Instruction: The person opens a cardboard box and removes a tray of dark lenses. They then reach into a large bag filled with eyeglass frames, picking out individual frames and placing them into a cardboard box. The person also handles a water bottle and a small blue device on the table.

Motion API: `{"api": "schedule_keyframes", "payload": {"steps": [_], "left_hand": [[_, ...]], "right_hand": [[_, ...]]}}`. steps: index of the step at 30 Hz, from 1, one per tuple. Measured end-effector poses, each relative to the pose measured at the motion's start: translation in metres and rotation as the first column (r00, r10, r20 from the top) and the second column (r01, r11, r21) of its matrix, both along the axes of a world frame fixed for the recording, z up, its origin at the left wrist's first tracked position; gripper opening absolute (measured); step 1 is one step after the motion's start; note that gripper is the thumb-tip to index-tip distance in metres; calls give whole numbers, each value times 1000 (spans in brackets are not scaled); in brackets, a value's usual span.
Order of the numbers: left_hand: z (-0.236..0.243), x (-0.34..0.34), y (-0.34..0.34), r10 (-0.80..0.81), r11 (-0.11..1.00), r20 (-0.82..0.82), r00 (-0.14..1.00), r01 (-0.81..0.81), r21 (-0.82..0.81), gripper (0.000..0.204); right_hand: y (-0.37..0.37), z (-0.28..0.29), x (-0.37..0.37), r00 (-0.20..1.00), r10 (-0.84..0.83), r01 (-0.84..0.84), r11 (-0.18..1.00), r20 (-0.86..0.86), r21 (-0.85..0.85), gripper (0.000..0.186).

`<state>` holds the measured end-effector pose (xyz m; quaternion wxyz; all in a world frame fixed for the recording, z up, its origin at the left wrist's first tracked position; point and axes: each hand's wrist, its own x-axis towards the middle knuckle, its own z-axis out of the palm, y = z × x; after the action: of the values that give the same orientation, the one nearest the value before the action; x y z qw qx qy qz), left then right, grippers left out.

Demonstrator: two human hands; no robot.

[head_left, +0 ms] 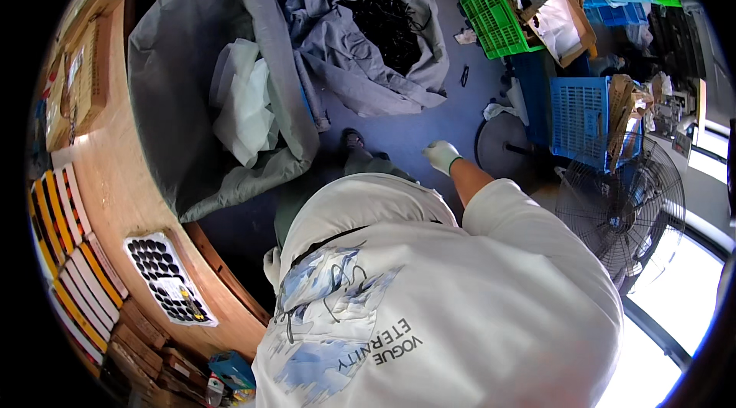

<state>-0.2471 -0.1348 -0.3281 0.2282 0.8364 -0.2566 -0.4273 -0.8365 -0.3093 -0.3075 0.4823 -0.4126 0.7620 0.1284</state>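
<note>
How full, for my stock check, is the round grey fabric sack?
The sack isn't empty: thin black pieces show inside; their depth is hidden.

Two lines of dark capitals (392,348) are running upside down across the white shirt (475,316), toward six o'clock; the fan's (619,219) hub mark is showing illegibly near three.

I see a loose white T-shirt (460,293) with short sleeves (510,212), a blue-grey brushstroke print (307,362) and black lettering (393,343) (upside down from my side). Below, I make out grey-green trousers (376,166) and a dark shoe (353,137); the right hand (441,156) wears a white glove (440,153) with a green-edged cuff (454,165).
</note>
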Motion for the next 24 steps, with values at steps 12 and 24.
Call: {"api": "schedule_keyframes", "payload": {"steps": [12, 24], "left_hand": [[141, -105, -209, -358, 934, 79, 930, 357, 22, 36], [76, -43, -42, 135, 989, 48, 990, -138, 56, 31]], "right_hand": [[98, -106, -39, 795, 606, -478, 591, -33, -650, 20], [-90, -60, 14, 943, -174, 170, 985, 284, 41, 16]]}}
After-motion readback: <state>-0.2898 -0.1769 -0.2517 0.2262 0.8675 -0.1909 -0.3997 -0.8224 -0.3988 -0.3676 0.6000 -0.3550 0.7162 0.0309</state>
